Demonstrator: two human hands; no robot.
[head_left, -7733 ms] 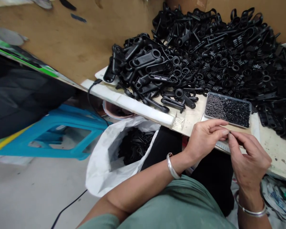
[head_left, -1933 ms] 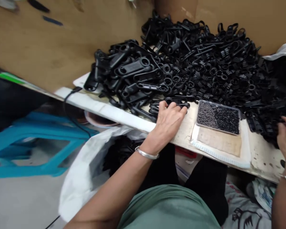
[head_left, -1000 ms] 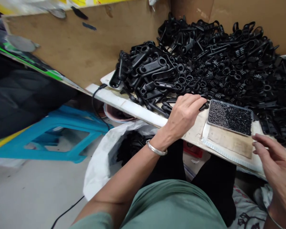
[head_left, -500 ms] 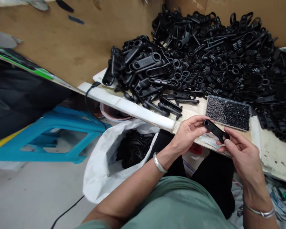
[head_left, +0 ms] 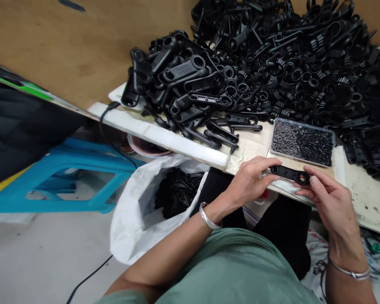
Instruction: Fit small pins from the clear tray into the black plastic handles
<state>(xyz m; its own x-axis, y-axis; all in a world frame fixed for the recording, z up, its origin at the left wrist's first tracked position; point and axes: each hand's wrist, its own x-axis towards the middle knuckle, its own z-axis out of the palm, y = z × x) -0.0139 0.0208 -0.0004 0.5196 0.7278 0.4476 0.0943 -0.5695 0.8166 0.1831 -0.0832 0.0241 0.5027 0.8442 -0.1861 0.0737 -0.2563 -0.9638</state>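
Observation:
Between my two hands, over the table's front edge, is a black plastic crank-arm-shaped part (head_left: 288, 173) with holes in its rounded ends. My left hand (head_left: 251, 179) pinches its left end between thumb and fingers. At the other end, my right hand (head_left: 331, 198) grips the part with thumb and fingertips. The part lies nearly level, with its recessed face towards me. Just behind it stands a clear plastic box (head_left: 303, 162) filled with small screw-like pieces, greyish on the left and black on the right.
A large heap of black plastic parts (head_left: 240, 76) covers the back of the table (head_left: 367, 198). Below the table's left edge is an open white sack (head_left: 126, 228) holding black parts. A blue plastic stool (head_left: 79, 204) stands at the left, near a black cable (head_left: 103, 122).
The black part has turned from a slant to nearly level, and its recessed face shows more. My right hand has shifted slightly right. The camera view has moved a little.

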